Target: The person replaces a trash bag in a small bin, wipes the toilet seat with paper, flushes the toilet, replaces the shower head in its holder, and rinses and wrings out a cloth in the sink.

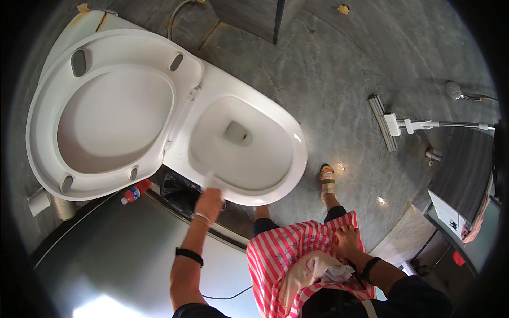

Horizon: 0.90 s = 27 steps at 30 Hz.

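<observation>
A white toilet bowl (286, 115) stands before me, its seat and lid (39, 131) raised. My left hand (208, 204) is at the near rim of the bowl, closed around something pale and blurred, perhaps a cloth or tissue, that touches or hovers over the rim. My right hand (345, 240) rests on the pink-and-white striped apron (270, 254) at my lap; whether it grips the fabric is not clear. A crumpled white cloth or paper (338, 273) lies in the apron's pocket or fold.
Below the toilet's side are a bin with a black liner (179, 190) and a red bottle (136, 191). A toilet paper roll (39, 202) is at the far left. A squeegee-type mop (383, 123) and a shower head (453, 90) are on the right. The grey floor has wet-looking shine.
</observation>
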Each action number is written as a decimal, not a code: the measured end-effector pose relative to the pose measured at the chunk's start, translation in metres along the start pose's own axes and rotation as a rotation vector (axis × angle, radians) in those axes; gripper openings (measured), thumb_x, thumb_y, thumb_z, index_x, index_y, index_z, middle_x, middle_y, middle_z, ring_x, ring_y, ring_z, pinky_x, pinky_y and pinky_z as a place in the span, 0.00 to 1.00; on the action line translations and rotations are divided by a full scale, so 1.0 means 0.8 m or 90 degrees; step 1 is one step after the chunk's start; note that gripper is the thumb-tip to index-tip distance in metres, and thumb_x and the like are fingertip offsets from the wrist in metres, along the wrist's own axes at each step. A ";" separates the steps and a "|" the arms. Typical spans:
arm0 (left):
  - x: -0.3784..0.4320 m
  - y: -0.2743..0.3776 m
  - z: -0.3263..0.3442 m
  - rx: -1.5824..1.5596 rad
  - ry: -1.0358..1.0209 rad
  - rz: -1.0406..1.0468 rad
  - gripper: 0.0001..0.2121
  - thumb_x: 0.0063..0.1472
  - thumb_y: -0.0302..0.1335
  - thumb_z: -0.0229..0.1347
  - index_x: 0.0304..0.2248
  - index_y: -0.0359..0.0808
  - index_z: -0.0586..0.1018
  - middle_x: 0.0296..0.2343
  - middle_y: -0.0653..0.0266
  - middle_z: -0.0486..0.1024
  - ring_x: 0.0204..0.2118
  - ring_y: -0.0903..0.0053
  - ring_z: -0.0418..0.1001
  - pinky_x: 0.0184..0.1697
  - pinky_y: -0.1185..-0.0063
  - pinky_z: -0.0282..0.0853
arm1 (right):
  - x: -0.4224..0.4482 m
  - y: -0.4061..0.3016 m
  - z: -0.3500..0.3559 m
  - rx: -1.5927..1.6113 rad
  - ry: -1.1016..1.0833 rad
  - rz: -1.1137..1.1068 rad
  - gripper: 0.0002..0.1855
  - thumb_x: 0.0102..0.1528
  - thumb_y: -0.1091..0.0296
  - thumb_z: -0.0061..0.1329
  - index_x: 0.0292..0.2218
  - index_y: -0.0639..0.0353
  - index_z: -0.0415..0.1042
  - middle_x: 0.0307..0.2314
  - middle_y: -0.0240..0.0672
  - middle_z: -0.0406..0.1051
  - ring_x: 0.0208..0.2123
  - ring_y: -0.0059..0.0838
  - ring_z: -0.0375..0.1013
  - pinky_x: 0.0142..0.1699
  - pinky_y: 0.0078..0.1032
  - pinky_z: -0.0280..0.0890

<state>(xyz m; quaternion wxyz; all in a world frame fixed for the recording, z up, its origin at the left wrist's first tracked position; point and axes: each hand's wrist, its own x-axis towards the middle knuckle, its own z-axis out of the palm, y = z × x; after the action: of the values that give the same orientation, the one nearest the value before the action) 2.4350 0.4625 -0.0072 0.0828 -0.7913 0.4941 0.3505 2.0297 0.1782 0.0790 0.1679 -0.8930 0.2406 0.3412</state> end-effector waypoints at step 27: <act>0.047 -0.081 -0.037 -0.231 0.706 -0.342 0.17 0.48 0.17 0.49 0.41 0.35 0.73 0.41 0.55 0.70 0.43 0.62 0.67 0.46 0.71 0.63 | 0.004 0.004 -0.005 0.039 0.021 0.001 0.13 0.36 0.60 0.50 0.26 0.54 0.70 0.31 0.35 0.64 0.41 0.40 0.60 0.43 0.38 0.54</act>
<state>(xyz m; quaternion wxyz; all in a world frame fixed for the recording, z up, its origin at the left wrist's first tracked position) 2.5136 0.4538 -0.0232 -0.2353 -0.9527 0.1808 -0.0656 2.0325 0.1727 0.0794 0.1909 -0.8929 0.2545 0.3187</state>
